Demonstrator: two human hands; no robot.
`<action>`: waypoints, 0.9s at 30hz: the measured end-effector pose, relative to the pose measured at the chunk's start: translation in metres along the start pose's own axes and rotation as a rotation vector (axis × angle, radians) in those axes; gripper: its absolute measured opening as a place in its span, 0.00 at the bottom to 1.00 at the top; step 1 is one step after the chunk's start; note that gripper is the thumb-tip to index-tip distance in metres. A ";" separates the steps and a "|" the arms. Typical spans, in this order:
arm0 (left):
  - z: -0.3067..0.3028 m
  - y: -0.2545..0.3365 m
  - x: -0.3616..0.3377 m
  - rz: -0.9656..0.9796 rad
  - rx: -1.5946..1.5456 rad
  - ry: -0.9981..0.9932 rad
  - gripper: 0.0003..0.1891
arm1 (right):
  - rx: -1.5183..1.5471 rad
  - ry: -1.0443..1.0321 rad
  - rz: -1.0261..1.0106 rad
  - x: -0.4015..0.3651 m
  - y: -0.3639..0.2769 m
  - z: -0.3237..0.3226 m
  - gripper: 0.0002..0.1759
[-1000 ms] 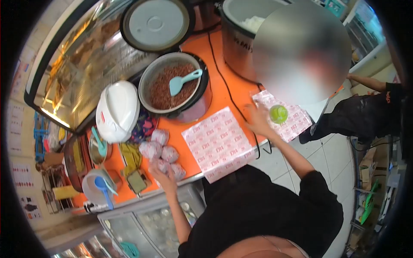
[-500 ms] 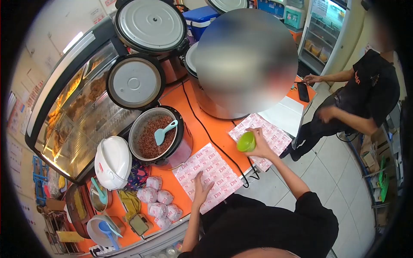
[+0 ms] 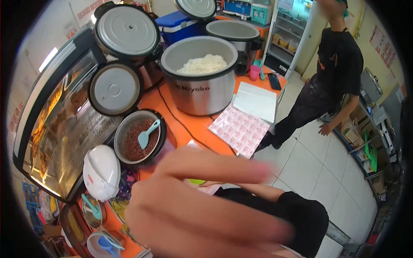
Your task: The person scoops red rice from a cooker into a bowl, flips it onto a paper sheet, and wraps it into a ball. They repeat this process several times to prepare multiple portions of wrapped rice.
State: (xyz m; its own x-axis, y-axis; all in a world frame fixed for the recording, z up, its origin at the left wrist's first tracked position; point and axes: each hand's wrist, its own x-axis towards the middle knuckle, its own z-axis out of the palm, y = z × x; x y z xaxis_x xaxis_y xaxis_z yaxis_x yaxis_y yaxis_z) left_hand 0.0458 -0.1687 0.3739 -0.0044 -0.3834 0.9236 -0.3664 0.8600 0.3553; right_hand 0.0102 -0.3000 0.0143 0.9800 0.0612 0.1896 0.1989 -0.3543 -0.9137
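Close to the camera, my left hand (image 3: 202, 193) is raised and blurred, its fingers stretched out to the right with nothing between them. It covers most of the counter's near part. Behind it, my right forearm (image 3: 266, 192) reaches in from the right, but the right hand's fingers are hidden. A bit of the green cup (image 3: 197, 181) shows between the fingers of the left hand. Small parts of a printed sheet (image 3: 193, 144) peek out past it. Farther back, a stack of printed paper (image 3: 241, 129) lies on the orange counter.
A big pot (image 3: 200, 96) holds white rice; a smaller cooker (image 3: 167, 142) holds dark reddish rice and a teal paddle (image 3: 145, 137). A glass food display (image 3: 64, 116) stands at left. Another person (image 3: 335, 73) stands at right beyond the counter, near a phone (image 3: 274, 81).
My left hand has risen from the printed sheet towards the camera. The green cup is now mostly hidden. The view has shifted, and the other person's hand has left the phone area.
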 end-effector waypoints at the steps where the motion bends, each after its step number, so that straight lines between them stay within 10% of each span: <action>1: 0.004 0.007 0.008 -0.009 -0.069 -0.039 0.06 | -0.043 0.008 -0.025 -0.001 -0.022 -0.003 0.46; 23: -0.021 0.042 -0.043 -0.019 -0.382 0.235 0.06 | -0.158 -0.074 -0.043 -0.002 -0.043 0.016 0.49; 27: -0.017 -0.027 -0.147 -0.471 0.434 0.568 0.22 | -0.131 0.093 -0.049 0.002 -0.080 -0.017 0.48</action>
State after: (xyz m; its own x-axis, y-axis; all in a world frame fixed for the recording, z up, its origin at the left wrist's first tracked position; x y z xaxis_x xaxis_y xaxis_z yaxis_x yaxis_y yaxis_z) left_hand 0.0720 -0.1293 0.2309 0.6620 -0.3415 0.6672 -0.5377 0.4039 0.7401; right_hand -0.0034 -0.2873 0.0936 0.9626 -0.0033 0.2708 0.2373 -0.4719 -0.8491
